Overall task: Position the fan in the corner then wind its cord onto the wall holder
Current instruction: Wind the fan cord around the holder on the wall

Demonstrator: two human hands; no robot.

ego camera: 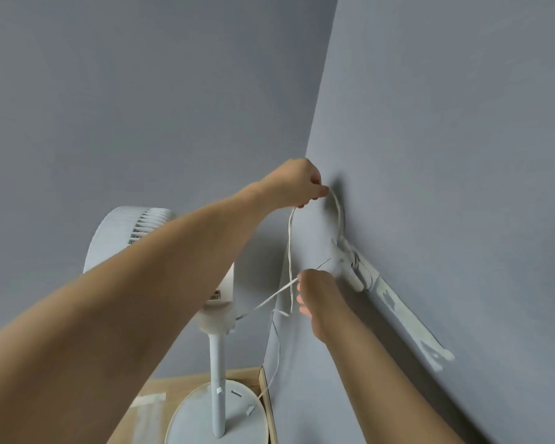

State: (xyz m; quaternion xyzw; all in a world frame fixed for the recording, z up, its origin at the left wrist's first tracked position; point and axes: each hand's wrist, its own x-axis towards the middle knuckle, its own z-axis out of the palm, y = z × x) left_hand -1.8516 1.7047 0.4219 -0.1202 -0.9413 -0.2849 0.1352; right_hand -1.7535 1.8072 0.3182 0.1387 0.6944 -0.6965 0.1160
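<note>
Already parked: white pedestal fan (217, 318) stands in the corner. Left hand (297, 184) pinches the thin white cord (289, 248) high, keeping a loop open. Right hand (314, 294) grips cord by the white wall-mounted holder (350, 264), probably feeding a turn. Wall hugs the holder; free room is corner-side only.

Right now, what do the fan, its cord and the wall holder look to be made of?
Fan: smooth matte white plastic, judging by its moulded grille ribs. Cord: thin, limp white strand, likely plastic-sheathed wire, pinched by the left hand and right hand. Wall holder: glossy white pegs, probably plastic; painted metal cannot be ruled out.
</note>
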